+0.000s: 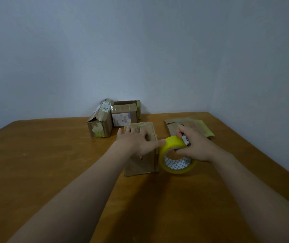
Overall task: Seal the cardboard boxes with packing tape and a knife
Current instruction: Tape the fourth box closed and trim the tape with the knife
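Cardboard boxes (100, 124) behind, flattened carton (195, 124) past tape roll (173, 142)

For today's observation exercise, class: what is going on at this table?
A person is taping a cardboard box on a wooden table. The left hand rests flat on the box top, while the right hand grips a yellow tape roll beside it, along with a small knife. More boxes and a flattened one wait behind.

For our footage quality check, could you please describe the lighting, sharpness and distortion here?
Head view: dim, flat light, with only soft forearm shadows on the table; head view: no harsh glare, even on the yellow tape roll; head view: wide-angle stretch toward the corners, and labels on the far boxes too soft to read.
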